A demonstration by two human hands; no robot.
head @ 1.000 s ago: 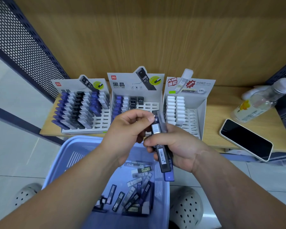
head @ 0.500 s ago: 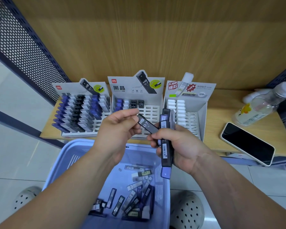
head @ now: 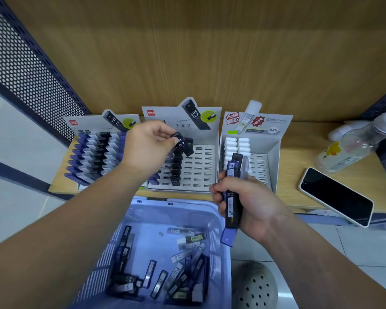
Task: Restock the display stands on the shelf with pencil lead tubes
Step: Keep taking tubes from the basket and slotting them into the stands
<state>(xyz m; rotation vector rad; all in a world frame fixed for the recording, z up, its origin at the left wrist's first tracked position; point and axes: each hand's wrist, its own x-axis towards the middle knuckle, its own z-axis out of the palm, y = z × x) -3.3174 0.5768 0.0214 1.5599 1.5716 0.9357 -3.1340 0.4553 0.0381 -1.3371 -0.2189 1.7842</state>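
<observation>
Both grips are clamped: right hand point(head: 254, 204) round a bundle of lead tubes point(head: 232, 208), left hand point(head: 147, 150) pinching one black HB 0.7 tube point(head: 181, 143). The shelf point(head: 299, 152), behind the blue basket point(head: 214, 253), carries the middle display stand point(head: 201, 172) under that tube.

Left grip point(head: 151, 144) reaches forward, arm extended, fingertips pinched; right grip point(head: 245, 197) sits nearer, fingers curled tight.

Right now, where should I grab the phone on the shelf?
Probably the near end of the phone, coming from the front: it lies flat, screen up, and that end juts past the shelf edge, so fingers can slip underneath.
</observation>
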